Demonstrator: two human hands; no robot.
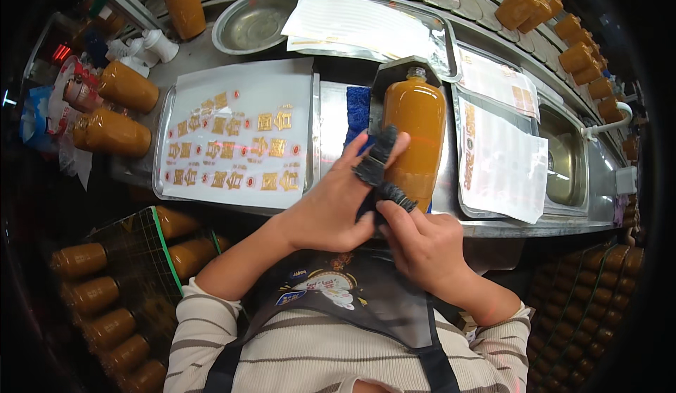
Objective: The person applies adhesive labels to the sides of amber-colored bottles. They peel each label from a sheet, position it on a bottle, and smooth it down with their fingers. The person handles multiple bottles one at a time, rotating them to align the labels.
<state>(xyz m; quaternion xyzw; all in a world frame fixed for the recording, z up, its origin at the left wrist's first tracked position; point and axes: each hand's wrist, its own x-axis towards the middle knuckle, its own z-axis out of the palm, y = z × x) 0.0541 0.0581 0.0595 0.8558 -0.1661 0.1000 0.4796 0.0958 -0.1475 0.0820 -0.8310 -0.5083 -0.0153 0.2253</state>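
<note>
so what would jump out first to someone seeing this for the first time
The orange bottle lying at the middle of the steel counter, with the left hand and right hand meeting just below it; dark covers sit on some fingertips. Left of it, a tray holds a white sheet of gold stickers. More orange bottles fill the crate at lower left.
</note>
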